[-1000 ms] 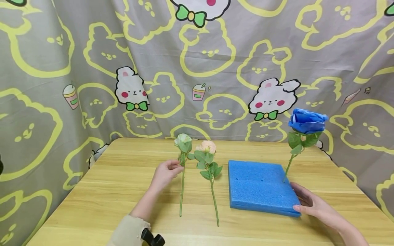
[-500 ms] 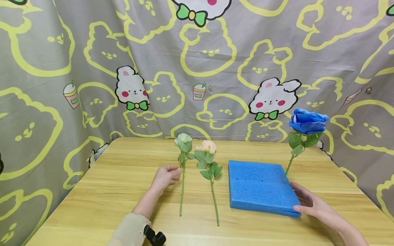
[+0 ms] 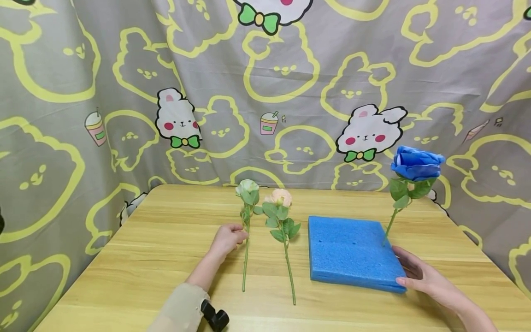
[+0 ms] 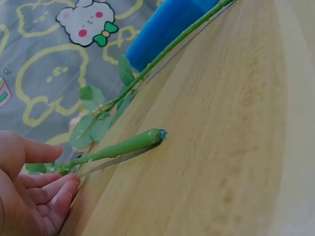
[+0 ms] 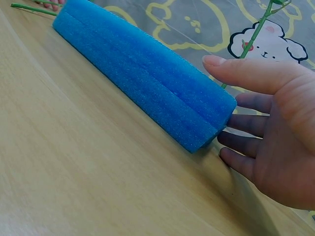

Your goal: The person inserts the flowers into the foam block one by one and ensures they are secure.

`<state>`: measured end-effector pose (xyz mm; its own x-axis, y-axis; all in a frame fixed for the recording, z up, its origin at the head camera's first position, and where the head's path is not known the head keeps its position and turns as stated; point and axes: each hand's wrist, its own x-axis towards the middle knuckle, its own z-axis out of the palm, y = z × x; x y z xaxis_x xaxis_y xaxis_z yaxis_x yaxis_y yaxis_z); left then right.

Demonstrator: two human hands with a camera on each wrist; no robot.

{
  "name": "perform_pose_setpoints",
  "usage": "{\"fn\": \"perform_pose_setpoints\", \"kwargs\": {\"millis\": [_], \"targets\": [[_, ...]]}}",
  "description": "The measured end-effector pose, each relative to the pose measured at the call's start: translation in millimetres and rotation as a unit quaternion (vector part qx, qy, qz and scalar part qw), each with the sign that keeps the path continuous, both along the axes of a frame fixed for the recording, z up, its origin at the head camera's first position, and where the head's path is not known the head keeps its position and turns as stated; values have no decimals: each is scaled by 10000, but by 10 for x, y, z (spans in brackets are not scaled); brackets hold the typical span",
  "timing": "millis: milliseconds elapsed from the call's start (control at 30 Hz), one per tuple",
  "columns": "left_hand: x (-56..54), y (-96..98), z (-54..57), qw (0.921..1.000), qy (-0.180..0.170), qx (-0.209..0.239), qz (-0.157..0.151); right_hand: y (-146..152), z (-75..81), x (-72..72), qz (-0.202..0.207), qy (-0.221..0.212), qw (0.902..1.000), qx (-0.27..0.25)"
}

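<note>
My left hand (image 3: 227,240) is at the stem of a pale green-white artificial rose (image 3: 248,191) lying on the table. In the left wrist view that stem (image 4: 123,147) runs between the thumb and the fingers, which stand apart. A peach rose (image 3: 282,198) lies to its right. My right hand (image 3: 425,276) rests against the right end of a blue foam block (image 3: 348,251); its thumb (image 5: 241,73) lies by the upper edge, and the fairly straight fingers touch the end face. Upright near the block's right edge stands a blue rose (image 3: 418,163), its stem in the foam.
The wooden table (image 3: 166,221) carries the flowers and the block. Behind it hangs a grey curtain (image 3: 224,74) with rabbit and yellow outline prints. A black device (image 3: 215,316) is strapped at my left sleeve (image 3: 180,309).
My left hand drew back slightly from the pale green-white rose's upper stem, then came back to the stem lower down. The flowers, the block and my right hand have kept their places.
</note>
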<state>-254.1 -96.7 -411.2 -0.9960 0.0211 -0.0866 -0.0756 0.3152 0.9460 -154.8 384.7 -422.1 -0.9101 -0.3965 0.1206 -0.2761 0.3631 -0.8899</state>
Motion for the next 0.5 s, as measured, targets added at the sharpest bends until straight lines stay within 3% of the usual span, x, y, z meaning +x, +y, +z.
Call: {"fn": "perform_pose_setpoints", "kwargs": {"millis": [500], "targets": [[-25,78,-6,9993,-149,-344,55,-13,13,8,-102,-73,9999,51]]}}
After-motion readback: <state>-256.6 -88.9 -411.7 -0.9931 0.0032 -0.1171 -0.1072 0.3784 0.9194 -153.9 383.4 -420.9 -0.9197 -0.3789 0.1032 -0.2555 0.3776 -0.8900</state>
